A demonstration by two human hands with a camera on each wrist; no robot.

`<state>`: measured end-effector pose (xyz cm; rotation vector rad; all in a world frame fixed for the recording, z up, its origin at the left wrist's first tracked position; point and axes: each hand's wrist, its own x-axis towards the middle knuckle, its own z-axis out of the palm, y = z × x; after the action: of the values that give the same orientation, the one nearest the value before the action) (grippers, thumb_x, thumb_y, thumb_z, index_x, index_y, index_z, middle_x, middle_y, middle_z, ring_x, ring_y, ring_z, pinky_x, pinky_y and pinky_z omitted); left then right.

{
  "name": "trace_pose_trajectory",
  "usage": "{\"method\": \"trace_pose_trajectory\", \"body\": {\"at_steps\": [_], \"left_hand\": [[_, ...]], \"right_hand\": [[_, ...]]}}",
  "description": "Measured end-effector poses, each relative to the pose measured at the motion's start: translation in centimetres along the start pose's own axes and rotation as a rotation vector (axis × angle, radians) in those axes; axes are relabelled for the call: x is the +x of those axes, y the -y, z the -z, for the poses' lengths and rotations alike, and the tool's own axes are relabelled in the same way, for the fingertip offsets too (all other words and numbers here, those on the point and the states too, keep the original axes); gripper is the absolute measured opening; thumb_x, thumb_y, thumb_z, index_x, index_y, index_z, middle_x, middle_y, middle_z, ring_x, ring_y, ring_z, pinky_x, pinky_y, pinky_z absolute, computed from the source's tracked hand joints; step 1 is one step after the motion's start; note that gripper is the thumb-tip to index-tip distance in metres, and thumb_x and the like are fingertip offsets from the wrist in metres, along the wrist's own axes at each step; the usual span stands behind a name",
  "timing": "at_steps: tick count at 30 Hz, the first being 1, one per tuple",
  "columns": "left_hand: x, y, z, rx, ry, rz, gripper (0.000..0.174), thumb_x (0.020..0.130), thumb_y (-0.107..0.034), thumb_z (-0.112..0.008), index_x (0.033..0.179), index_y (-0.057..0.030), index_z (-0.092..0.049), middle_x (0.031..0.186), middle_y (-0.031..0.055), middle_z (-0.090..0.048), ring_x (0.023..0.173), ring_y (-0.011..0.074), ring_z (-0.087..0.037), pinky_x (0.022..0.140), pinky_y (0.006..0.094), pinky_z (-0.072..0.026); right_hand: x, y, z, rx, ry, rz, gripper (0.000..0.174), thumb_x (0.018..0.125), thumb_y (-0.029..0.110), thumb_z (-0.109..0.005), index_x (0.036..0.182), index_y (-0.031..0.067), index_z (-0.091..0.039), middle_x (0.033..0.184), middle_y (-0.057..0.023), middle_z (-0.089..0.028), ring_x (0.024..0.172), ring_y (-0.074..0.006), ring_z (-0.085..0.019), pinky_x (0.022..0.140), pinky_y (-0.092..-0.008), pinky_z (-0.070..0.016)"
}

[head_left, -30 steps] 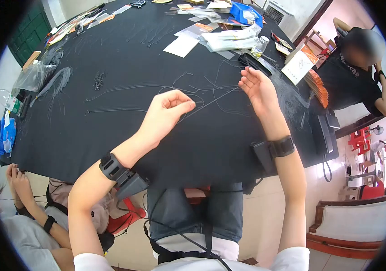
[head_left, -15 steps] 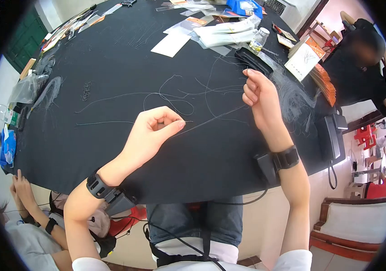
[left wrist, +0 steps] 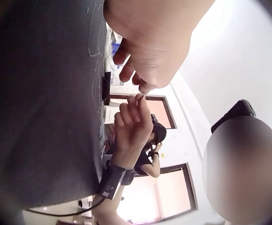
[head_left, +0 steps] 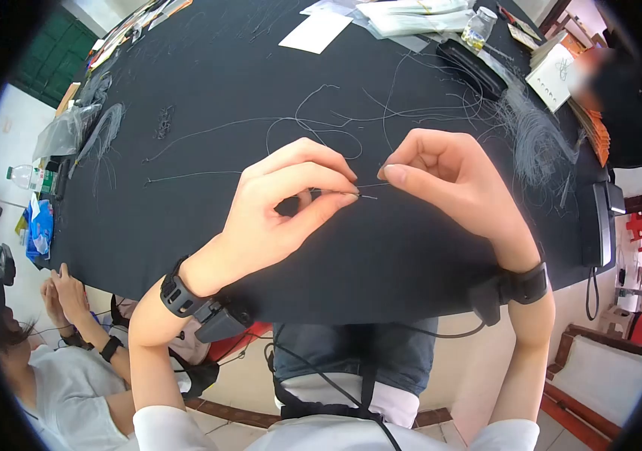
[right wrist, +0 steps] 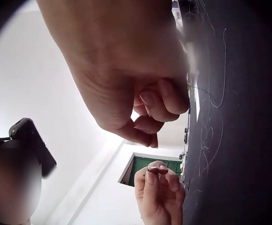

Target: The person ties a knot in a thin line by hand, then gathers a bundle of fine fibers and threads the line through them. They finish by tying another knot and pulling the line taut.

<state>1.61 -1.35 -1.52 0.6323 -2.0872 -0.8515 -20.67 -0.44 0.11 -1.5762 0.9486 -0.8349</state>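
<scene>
Above the black table my left hand (head_left: 283,199) pinches a thin grey fishing line between thumb and fingertips. A short dark end (head_left: 367,197) of it pokes out past the thumb tip. My right hand (head_left: 460,184) faces it a little to the right, thumb and forefinger pinched together. A fine stretch of fishing line (head_left: 371,185) runs across the small gap between the two hands. In the right wrist view the left hand (right wrist: 157,192) has its thumb against its fingertips. Beyond the hands, loose loops of line (head_left: 298,118) lie on the cloth.
A tangled bundle of line (head_left: 535,143) lies at the right by a black case (head_left: 472,68). A small dark cluster (head_left: 164,122) sits to the left. Further off are a white card (head_left: 315,31) and a jar (head_left: 479,28). Another person (head_left: 73,361) sits at left.
My right hand has come down and left to the left hand, its fingers curling into a pinch. The long stretch of line between the hands has become short. The head view has shifted.
</scene>
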Motion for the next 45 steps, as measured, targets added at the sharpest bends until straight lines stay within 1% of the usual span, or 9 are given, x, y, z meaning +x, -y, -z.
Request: {"method": "trace_pose_trajectory", "body": {"at_steps": [3, 6, 8, 10, 13, 16, 20, 26, 45], "left_hand": [[0.2, -0.1, 0.0, 0.091, 0.01, -0.128, 0.016, 0.071, 0.005, -0.065, 0.085, -0.0018, -0.063, 0.097, 0.0104, -0.059, 0.077, 0.0148, -0.059, 0.063, 0.0223, -0.0475], [-0.1, -0.4, -0.1, 0.092, -0.02, -0.148, 0.018, 0.067, 0.007, -0.067, 0.083, -0.002, -0.064, 0.098, 0.0119, -0.061, 0.08, 0.0176, -0.06, 0.065, 0.0256, -0.0483], [0.0, -0.5, 0.2, 0.154, 0.003, -0.227, 0.019, 0.065, 0.006, -0.068, 0.082, -0.0017, -0.065, 0.098, 0.0124, -0.061, 0.081, 0.0189, -0.06, 0.065, 0.0268, -0.0488], [0.0, -0.4, 0.2, 0.188, 0.011, -0.325, 0.02, 0.063, 0.005, -0.07, 0.081, -0.0006, -0.065, 0.096, 0.0128, -0.063, 0.081, 0.0206, -0.06, 0.064, 0.0274, -0.049], [0.0, -0.4, 0.1, 0.198, 0.014, -0.365, 0.02, 0.063, 0.003, -0.071, 0.081, -0.0003, -0.065, 0.096, 0.0126, -0.062, 0.081, 0.0215, -0.06, 0.065, 0.0282, -0.0489], [-0.1, -0.5, 0.1, 0.188, 0.024, -0.336, 0.02, 0.062, 0.002, -0.072, 0.081, -0.0005, -0.065, 0.096, 0.0127, -0.063, 0.081, 0.0226, -0.06, 0.066, 0.0292, -0.0487], [0.1, -0.5, 0.1, 0.204, 0.045, -0.374, 0.02, 0.062, 0.001, -0.072, 0.081, -0.001, -0.065, 0.095, 0.0124, -0.063, 0.082, 0.0233, -0.06, 0.067, 0.0301, -0.0488], [0.2, -0.5, 0.0, 0.212, 0.056, -0.384, 0.019, 0.062, 0.0, -0.072, 0.08, -0.001, -0.065, 0.092, 0.0115, -0.063, 0.08, 0.0233, -0.06, 0.066, 0.03, -0.0484], [0.2, -0.3, 0.0, 0.196, 0.071, -0.396, 0.02, 0.062, 0.0, -0.071, 0.081, -0.0002, -0.065, 0.088, 0.0119, -0.063, 0.077, 0.0237, -0.061, 0.064, 0.0301, -0.0488]], "right_hand": [[-0.3, 0.5, -0.4, 0.024, 0.042, -0.019, 0.017, 0.084, 0.015, -0.06, 0.082, -0.0018, -0.06, 0.056, 0.0052, -0.047, 0.051, -0.0005, -0.037, 0.046, -0.018, -0.0284], [-0.4, 0.2, -0.7, 0.012, 0.098, -0.011, 0.016, 0.084, 0.013, -0.059, 0.081, -0.0019, -0.06, 0.051, 0.0062, -0.041, 0.048, -0.001, -0.032, 0.044, -0.02, -0.0238], [-0.4, 0.0, -1.0, 0.009, 0.112, 0.022, 0.014, 0.083, 0.012, -0.059, 0.079, -0.0014, -0.06, 0.048, 0.0066, -0.034, 0.045, -0.0019, -0.026, 0.043, -0.0225, -0.0194], [-0.6, 0.0, -1.2, 0.007, 0.117, 0.01, 0.013, 0.082, 0.011, -0.059, 0.079, -0.0009, -0.06, 0.048, 0.0063, -0.034, 0.045, -0.0021, -0.026, 0.043, -0.0227, -0.0198], [-0.7, 0.3, -1.3, 0.004, 0.115, -0.007, 0.012, 0.081, 0.011, -0.059, 0.078, -0.0002, -0.06, 0.047, 0.0059, -0.033, 0.045, -0.0026, -0.026, 0.043, -0.0232, -0.0201], [-0.8, 0.4, -1.3, -0.005, 0.116, -0.006, 0.012, 0.08, 0.012, -0.06, 0.076, 0.0, -0.059, 0.047, 0.005, -0.032, 0.045, -0.0037, -0.027, 0.043, -0.0239, -0.0203], [-0.8, 0.6, -1.2, -0.067, 0.122, 0.018, 0.014, 0.078, 0.012, -0.061, 0.074, -0.0006, -0.059, 0.046, 0.0032, -0.032, 0.044, -0.0056, -0.027, 0.043, -0.0248, -0.0207], [-0.8, 0.4, -1.3, -0.038, 0.13, 0.015, 0.014, 0.077, 0.013, -0.062, 0.074, -0.0009, -0.059, 0.046, 0.0018, -0.033, 0.043, -0.0073, -0.028, 0.043, -0.025, -0.0223], [-0.8, 0.2, -1.4, -0.034, 0.138, -0.012, 0.015, 0.077, 0.013, -0.061, 0.074, -0.0013, -0.059, 0.046, 0.0014, -0.034, 0.043, -0.0071, -0.029, 0.043, -0.025, -0.0225]]}}
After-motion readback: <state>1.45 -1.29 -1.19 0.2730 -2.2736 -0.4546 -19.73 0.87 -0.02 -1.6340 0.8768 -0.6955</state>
